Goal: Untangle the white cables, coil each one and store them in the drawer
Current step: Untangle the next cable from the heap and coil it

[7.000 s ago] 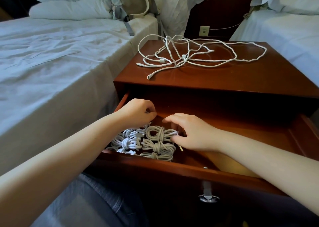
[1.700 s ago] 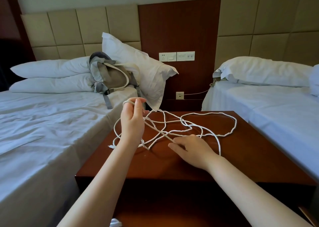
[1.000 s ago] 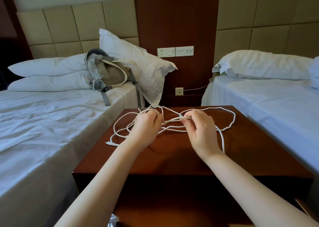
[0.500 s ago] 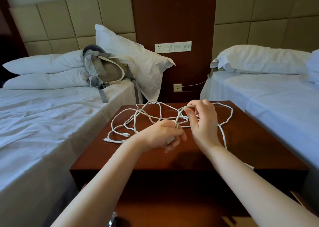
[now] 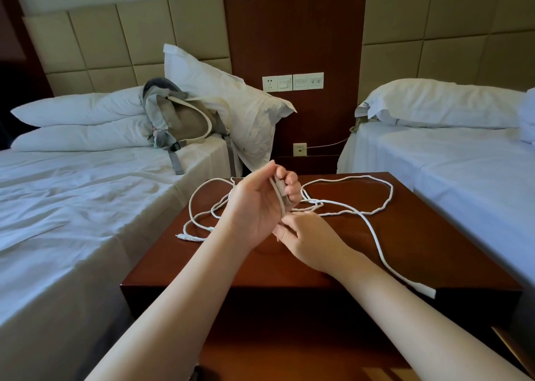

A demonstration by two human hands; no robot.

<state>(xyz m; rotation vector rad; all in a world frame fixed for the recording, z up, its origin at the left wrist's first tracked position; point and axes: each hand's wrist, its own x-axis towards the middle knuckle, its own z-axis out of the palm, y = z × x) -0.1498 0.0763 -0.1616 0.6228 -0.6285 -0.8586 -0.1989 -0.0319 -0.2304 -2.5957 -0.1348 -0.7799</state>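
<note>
White cables (image 5: pixel 373 230) lie in loose tangled loops on the brown nightstand (image 5: pixel 419 253). My left hand (image 5: pixel 257 207) is raised palm up above the nightstand's middle and grips one cable's plug end between thumb and curled fingers. My right hand (image 5: pixel 309 238) sits just below it and pinches the same cable beneath the left palm. One long strand runs to the right front corner, where its connector (image 5: pixel 425 289) hangs over the edge. Another connector (image 5: pixel 188 237) lies at the left. The open drawer (image 5: pixel 289 360) shows at the bottom; its contents are hidden.
A bed (image 5: pixel 72 207) with white sheets, pillows and a grey backpack (image 5: pixel 179 120) stands at the left. A second bed (image 5: pixel 463 163) flanks the nightstand at the right. Wall switches (image 5: pixel 292 82) and a socket (image 5: pixel 299 149) are behind.
My left hand has turned palm up and lifted with a cable end in it. My right hand dropped from the raised loop to below the left palm. The long strand now reaches the front right corner.
</note>
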